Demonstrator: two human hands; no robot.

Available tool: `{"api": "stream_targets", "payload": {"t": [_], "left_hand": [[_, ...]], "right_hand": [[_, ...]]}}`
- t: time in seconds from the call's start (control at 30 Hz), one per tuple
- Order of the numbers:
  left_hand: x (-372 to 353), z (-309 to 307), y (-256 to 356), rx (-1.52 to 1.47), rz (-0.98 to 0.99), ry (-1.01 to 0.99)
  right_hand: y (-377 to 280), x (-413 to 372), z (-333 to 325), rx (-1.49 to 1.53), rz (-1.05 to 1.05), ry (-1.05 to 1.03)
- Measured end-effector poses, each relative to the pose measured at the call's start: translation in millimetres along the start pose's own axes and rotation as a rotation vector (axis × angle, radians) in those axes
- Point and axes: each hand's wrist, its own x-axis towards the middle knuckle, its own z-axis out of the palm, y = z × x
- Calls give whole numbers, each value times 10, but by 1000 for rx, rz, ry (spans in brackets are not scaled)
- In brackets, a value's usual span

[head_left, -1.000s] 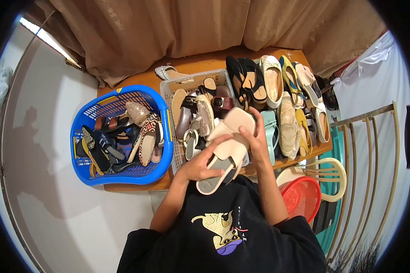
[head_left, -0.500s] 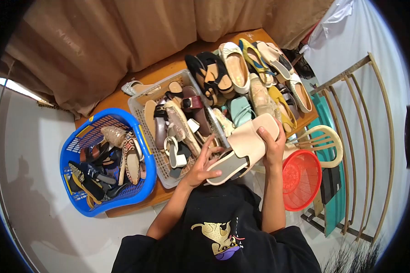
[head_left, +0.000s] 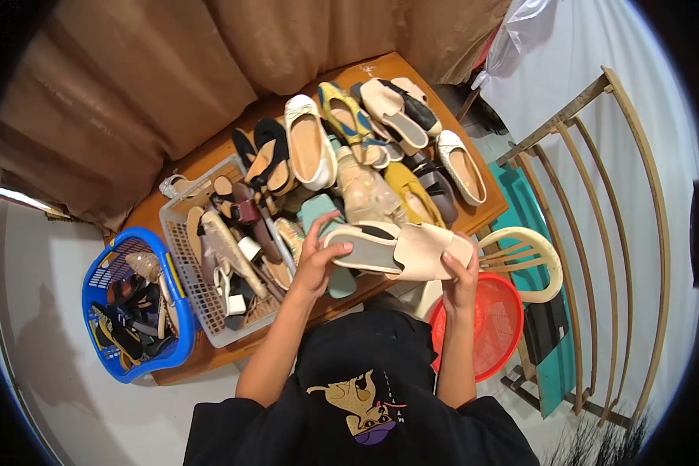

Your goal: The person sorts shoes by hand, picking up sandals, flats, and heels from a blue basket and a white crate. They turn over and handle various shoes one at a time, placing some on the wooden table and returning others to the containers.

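A pair of beige slide sandals (head_left: 423,252) with grey insoles is held level in front of my chest. My left hand (head_left: 318,260) grips the heel end, thumb on the insole. My right hand (head_left: 460,279) is closed on the other end, near the wide strap. Just behind them are a mint green sandal (head_left: 318,208) and a yellow shoe (head_left: 410,193). A white ballet flat (head_left: 309,144), black sandals (head_left: 270,155) and another beige slide (head_left: 392,109) rest farther back on the wooden table (head_left: 377,68).
A grey plastic basket (head_left: 202,307) full of shoes stands on the table's left part. Left of it is a blue basket (head_left: 185,330) with more shoes. At the right are a red basket (head_left: 489,322), a cream plastic chair (head_left: 553,268) and a wooden rack (head_left: 582,101).
The beige sandals have turned from slanted to nearly level, and my left hand has closed onto their heel end. The view has shifted right, so the table and baskets appear farther left.
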Motion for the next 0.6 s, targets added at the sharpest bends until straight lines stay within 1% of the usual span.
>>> {"api": "stream_targets", "payload": {"t": [0.03, 0.07, 0.13, 0.17, 0.2, 0.23, 0.27, 0.3, 0.33, 0.4, 0.47, 0.53, 0.6], "left_hand": [[171, 140, 7, -8, 16, 7], [304, 284, 7, -35, -12, 44], [593, 589, -30, -34, -14, 76], [749, 709, -100, -40, -16, 86], [901, 850, -211, -62, 22, 101], [1031, 974, -318, -46, 8, 114], [1156, 1090, -409, -28, -1, 126], [1262, 1196, -491, -72, -13, 74], [1380, 1260, -579, -52, -45, 87], [1558, 1375, -687, -51, -93, 78], [1725, 1501, -781, -64, -100, 81], [1914, 1587, -845, -9, -127, 142], [2076, 1664, -931, -21, -89, 154]], "right_hand": [[-55, 65, -133, -68, 37, -64], [-106, 123, -252, -137, 73, -126], [-196, 227, -432, -270, 122, -200], [-256, 265, -531, -376, 129, -268], [-340, 296, -574, -482, 136, -339], [-337, 350, -692, -484, 141, -341], [-297, 418, -844, -510, 224, -400], [-315, 495, -928, -535, 307, -457], [-362, 592, -1017, -532, 308, -458], [-452, 765, -1146, -551, 405, -417], [-462, 934, -1216, -503, 406, -378], [-346, 1140, -1334, -368, 399, -305], [-248, 1297, -1373, -359, 365, -278]]}}
